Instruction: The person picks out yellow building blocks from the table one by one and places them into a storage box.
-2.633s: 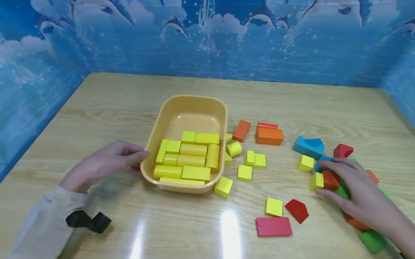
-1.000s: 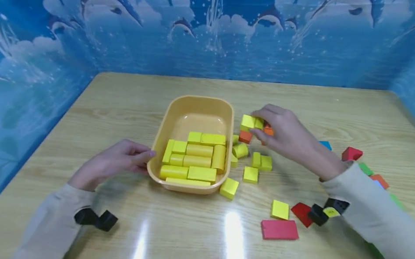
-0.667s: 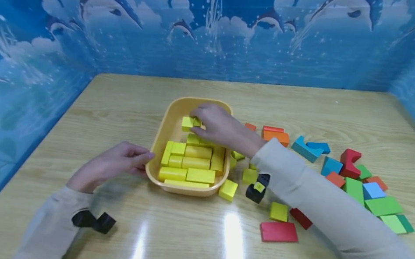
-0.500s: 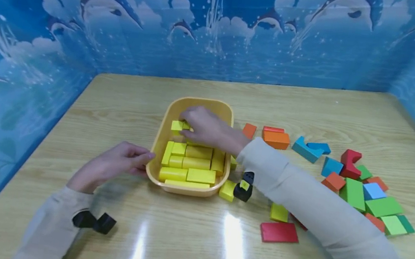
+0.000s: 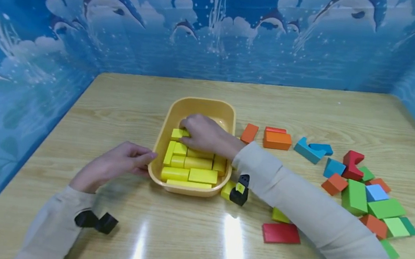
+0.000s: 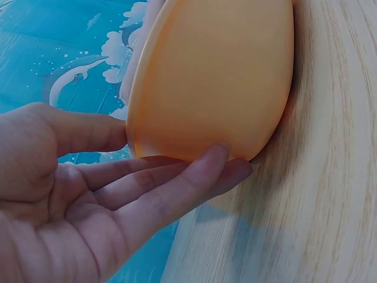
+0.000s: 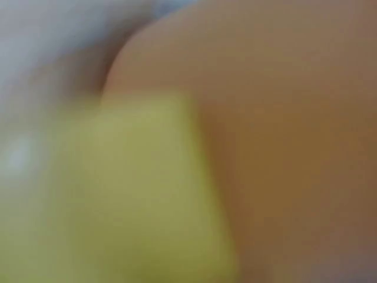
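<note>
Care seems best spent on easing the yellow block, pinched in the right hand inside the tan plastic bin, flush against the packed yellow blocks, while the left hand, clamped on the bin's left side, steadies it.

A glossy tan, round-cornered basin stands upright on the desk, nearer its far left corner than its far right. Yellow cylinders and rectangular blocks pack its near end; the right hand pinches a yellow block.

Blurred yellow block up close, tan tray beside, pale tabletop
</note>
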`<state>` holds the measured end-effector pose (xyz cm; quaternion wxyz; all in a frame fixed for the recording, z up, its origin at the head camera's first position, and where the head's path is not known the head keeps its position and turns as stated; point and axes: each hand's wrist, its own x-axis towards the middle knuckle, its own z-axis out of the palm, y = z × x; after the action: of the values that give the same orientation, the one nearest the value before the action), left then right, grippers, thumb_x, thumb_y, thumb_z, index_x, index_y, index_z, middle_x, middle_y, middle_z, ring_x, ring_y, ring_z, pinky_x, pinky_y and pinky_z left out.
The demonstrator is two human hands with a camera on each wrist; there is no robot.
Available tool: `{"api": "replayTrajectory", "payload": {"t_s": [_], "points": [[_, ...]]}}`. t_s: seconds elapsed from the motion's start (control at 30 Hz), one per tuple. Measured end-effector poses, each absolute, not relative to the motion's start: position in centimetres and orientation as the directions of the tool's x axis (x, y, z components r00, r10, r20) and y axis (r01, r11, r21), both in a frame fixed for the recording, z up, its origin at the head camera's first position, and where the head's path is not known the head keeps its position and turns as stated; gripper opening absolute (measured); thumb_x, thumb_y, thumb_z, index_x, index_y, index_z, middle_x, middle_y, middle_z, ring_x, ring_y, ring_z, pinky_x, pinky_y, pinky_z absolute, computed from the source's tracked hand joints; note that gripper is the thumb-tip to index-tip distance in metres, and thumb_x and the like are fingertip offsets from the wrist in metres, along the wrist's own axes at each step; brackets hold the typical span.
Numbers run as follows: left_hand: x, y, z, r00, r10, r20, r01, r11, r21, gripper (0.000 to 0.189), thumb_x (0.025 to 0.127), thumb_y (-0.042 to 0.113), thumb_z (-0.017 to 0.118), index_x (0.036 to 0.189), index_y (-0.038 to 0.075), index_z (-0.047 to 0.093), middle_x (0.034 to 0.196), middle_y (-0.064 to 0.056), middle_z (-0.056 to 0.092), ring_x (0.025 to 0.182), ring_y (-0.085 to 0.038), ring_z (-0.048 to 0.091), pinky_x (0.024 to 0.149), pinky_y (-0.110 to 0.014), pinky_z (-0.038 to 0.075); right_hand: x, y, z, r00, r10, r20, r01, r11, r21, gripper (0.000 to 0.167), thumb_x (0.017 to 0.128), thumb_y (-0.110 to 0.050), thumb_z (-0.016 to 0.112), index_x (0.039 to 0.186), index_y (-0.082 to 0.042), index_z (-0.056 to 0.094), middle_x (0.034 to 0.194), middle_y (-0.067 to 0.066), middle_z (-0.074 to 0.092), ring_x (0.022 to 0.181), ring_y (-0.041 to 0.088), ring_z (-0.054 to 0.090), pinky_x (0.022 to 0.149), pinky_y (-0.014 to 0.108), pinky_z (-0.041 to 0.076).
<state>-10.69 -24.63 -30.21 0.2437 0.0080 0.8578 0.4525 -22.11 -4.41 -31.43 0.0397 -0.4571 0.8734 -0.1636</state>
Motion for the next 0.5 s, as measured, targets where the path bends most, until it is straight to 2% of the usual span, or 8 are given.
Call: {"api": "replayTrajectory", "payload": {"t_s": [0.17,0.5], "points": [[-10.69,-24.62,-30.19,-0.881,0.238,-0.409,-0.201,0.594,0.779,0.045,0.105,0.024,0.044,0.134,-0.010,0.048,0.123,-0.023,0.062,0.104,-0.026,0.065,0.091,-0.037,0.055,-22.25,-4.43,-31.82,-0.589,-0.806,0.055,-0.776,0.545,-0.316,0.016,0.094,-0.022,0.062,0.086,-0.008,0.062,0.071,0.002,0.048,0.064,0.013,0.043,0.058,0.024,0.037],[-10.66,-24.74,-30.41,-0.886,0.246,-0.393,-0.191,0.577,0.794,0.045,0.104,0.024,0.045,0.133,-0.010,0.049,0.122,-0.023,0.062,0.103,-0.025,0.066,0.090,-0.037,0.055,-22.11,-4.51,-31.99,-0.581,-0.814,-0.010,-0.782,0.562,-0.271,0.021,0.099,-0.022,0.054,0.095,-0.007,0.067,0.081,0.004,0.059,0.070,0.015,0.051,0.061,0.027,0.045]]}}
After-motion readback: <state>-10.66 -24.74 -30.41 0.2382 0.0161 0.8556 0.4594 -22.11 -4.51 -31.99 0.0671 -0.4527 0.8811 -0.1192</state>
